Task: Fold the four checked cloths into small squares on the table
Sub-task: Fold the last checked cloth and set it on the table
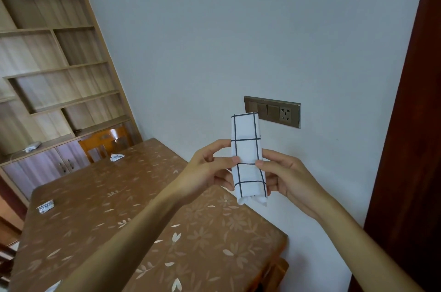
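Observation:
A white cloth with dark checks (247, 148), folded into a narrow upright strip, is held in the air above the table's right edge. My left hand (207, 167) pinches its left edge at mid-height. My right hand (284, 174) pinches the right edge opposite. Two small folded checked cloths lie on the brown flowered table (148, 196): one (117, 157) at the far end, another (45, 205) near the left edge. A white corner of cloth (53, 288) shows at the bottom edge.
A pale wall with a brass switch and socket plate (279, 112) stands right behind the held cloth. A wooden shelf unit (55, 65) and an orange chair (105, 143) stand beyond the table. A dark door frame (410, 124) runs down the right.

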